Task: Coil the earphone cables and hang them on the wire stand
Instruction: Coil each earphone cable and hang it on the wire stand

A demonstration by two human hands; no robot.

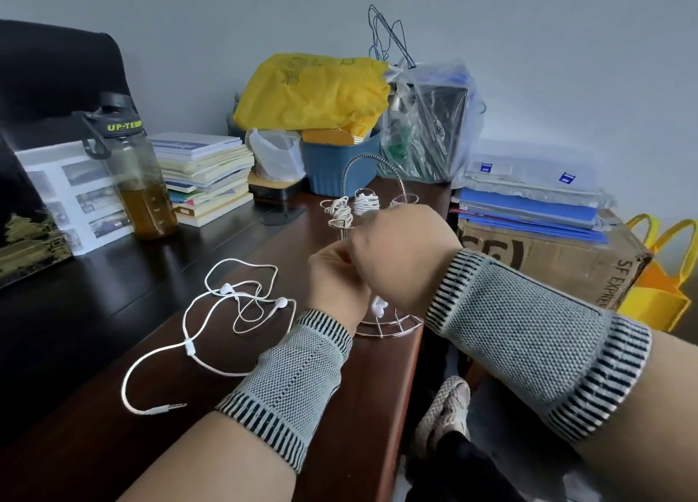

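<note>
Sprawling loose on the dark wooden desk [113, 274], one white earphone cable [196, 335] loops beside the left hand [332, 274], its plug nearest the viewer. Two coiled bundles [351, 206] hang on the thin wire stand [389, 324]. Both hands meet before it, an earbud [379, 307] dangling beneath; the right hand [400, 259] hides the fingers, so their grip cannot be told. Ribbed knit wristbands [291, 380] wrap both wrists.

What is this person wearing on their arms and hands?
Both hands are bare: no gloves, rings or watch show. Each wrist carries a knitted band, the left wristband and the right wristband. Both are grey with a fine dotted weave in the middle, edged at each end by short black and white stripes. The forearms below are uncovered.
</note>
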